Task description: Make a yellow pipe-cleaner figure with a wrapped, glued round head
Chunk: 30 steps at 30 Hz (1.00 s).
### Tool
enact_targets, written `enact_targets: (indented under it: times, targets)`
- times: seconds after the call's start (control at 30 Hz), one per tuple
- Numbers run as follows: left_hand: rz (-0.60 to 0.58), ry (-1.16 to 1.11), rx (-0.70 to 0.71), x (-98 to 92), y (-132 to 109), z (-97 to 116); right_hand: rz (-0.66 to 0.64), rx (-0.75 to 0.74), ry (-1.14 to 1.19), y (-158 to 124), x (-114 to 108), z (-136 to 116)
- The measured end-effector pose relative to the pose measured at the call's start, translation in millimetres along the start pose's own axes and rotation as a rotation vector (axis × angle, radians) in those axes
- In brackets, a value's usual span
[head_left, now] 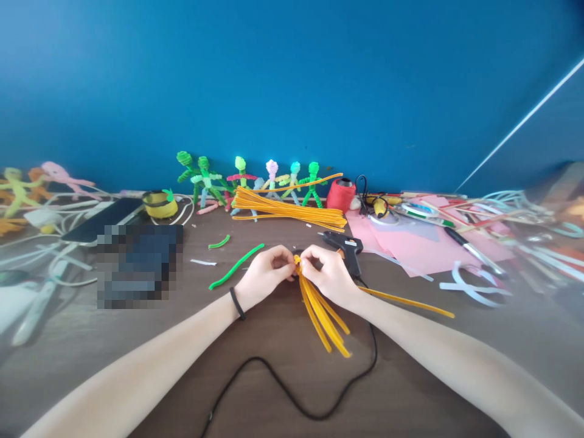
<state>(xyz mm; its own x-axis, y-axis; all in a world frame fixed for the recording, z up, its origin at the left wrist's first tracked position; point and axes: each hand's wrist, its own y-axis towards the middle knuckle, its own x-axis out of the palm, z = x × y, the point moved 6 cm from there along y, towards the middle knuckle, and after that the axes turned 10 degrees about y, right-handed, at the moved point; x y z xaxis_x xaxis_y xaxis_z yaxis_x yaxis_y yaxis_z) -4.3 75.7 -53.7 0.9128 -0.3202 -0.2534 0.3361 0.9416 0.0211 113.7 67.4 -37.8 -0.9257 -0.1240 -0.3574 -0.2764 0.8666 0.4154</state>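
"Toward the near edge of the desk (255,398), see a black cord (311,417) laid in a loose wave. And beyond that?"

"Over the middle of the desk, left hand (269,269): grip closed, thumb and fingers pinching the knotted top of an orange bundle (323,313) of fuzzy stems; black band (237,303) around the wrist. Right hand (326,271): grip closed too, pinching the same top from the other side."

"And the loose ends of the bundle?"

"Fanned out below both hands, pointing toward the near edge."

"Anything to either side?"

"Toward the right edge, a single orange stem (410,299) slanting out from the right forearm, then white curled strips (474,287). Toward the left edge, a long green stem (238,267) near the left hand, a short green stem (219,243) beyond, and a dark block (141,267), too pixelated to identify."

"Farther on?"

"Just past the right hand, a glue gun (344,239) lying flat. More to the right, pink paper (392,243) with a pen (472,249) on top. Nearing the far left corner, a phone (107,220) and a yellow coil (162,208)."

"Along the far edge?"

"Got a bigger orange bundle (292,208) lying lengthwise, red spool (340,196) just beside the right end. Behind, a row of fuzzy figures (240,164); last, a blue wall (292,79)."
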Motion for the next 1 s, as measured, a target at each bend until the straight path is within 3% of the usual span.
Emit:
enact_targets:
  times: [0.23, 0.4, 0.53, 0.67, 1.0]
  targets:
    - [0.034, 0.027, -0.038, 0.1, -2, -3, -0.024, 0.004, 0.028, 0, 5, 1]
    - [0.098, 0.195, 0.016, -2.0, -4, -5, -0.049, -0.017, 0.012, -2, 6, 2]
    - [0.172, 0.392, 0.117, -5.1, -8, 7, -0.066, -0.028, -0.002, -2, 8, 2]
    - [0.159, 0.567, 0.143, -3.8, -11, 17, -0.069, -0.043, -0.035, -3, 8, 2]
    - [0.179, 0.595, 0.166, -2.2, -13, 20, -0.082, -0.057, -0.081, -2, 10, -1]
